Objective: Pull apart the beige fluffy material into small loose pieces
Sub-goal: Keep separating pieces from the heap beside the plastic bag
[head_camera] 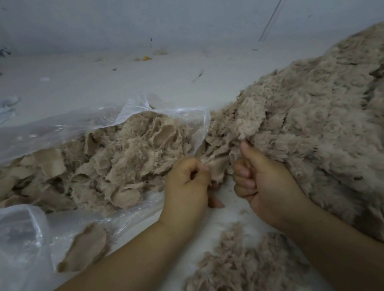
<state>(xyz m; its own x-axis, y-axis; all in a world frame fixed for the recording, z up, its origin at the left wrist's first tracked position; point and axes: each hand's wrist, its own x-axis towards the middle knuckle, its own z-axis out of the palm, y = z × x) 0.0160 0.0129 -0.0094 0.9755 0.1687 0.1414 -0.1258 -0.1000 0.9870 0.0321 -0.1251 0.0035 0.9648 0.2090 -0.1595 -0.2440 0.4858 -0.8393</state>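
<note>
Both hands, left hand [187, 184] and right hand [258, 179], are fisted tight on one scrap of beige fluffy material [217, 166] between them, mid-tear. A big fluffed heap [337, 132] lies right, a small loose pile [242, 277] nearest, but the plastic bag [6, 144] still bulges with untorn clumps [112, 164], so I'd call it roughly halfway. All sits on a pale littered floor [123, 80] against a plain wall [161, 4].

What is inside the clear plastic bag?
The clear plastic bag holds torn beige fluffy pieces, spilling from its open mouth. Its far left interior is hidden behind glare and folds.
</note>
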